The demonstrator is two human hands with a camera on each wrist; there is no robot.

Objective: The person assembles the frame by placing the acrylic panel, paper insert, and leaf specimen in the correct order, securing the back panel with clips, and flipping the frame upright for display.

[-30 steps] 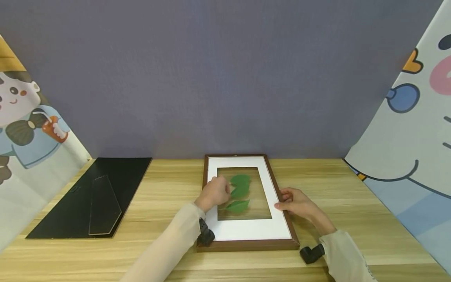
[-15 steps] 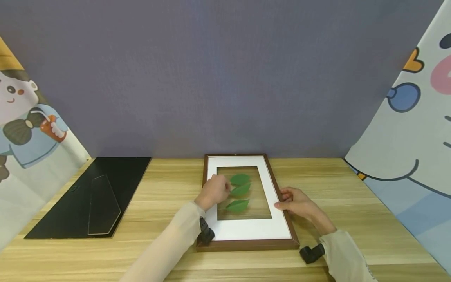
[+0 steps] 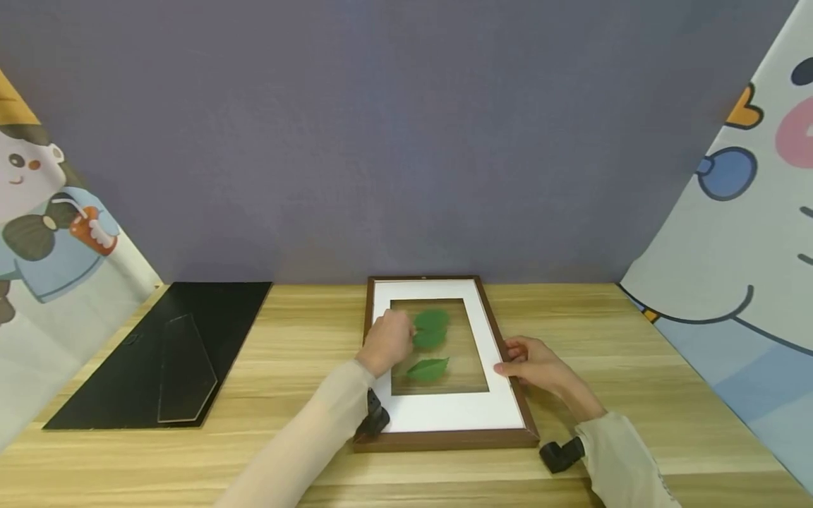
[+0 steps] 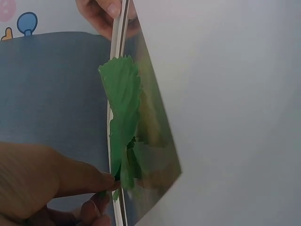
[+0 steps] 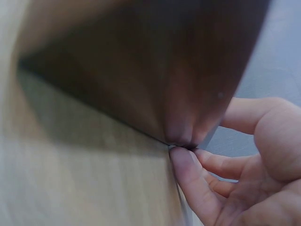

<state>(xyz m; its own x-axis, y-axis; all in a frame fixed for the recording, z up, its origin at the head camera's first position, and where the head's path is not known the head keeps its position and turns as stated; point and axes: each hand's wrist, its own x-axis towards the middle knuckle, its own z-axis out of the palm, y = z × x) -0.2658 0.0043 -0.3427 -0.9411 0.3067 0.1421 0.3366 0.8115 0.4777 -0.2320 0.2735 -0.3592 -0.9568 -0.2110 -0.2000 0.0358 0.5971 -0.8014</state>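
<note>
A brown picture frame [image 3: 444, 442] with a white mat [image 3: 438, 414] lies face up on the wooden table. Inside the mat's opening are green leaves: one lower leaf [image 3: 428, 369] and two overlapping upper leaves [image 3: 432, 326]. My left hand [image 3: 389, 342] reaches over the frame's left side and pinches the stem end of an upper leaf; in the left wrist view its thumb and fingertips meet at the base of a serrated leaf [image 4: 123, 87]. With my right hand [image 3: 536, 365] I grip the frame's right side, thumb on top; the right wrist view shows the fingertips [image 5: 186, 165] at its edge.
A black backing board [image 3: 127, 367] with a folded easel stand [image 3: 185, 374] lies at the left of the table. A grey panel [image 3: 406, 141] rises behind the table, with cartoon-printed sheets [image 3: 730, 247] at both sides.
My left hand has shifted slightly away from me. The leaf it pinches has moved up, and now overlaps the top leaf. The right hand keeps its place on the frame.
</note>
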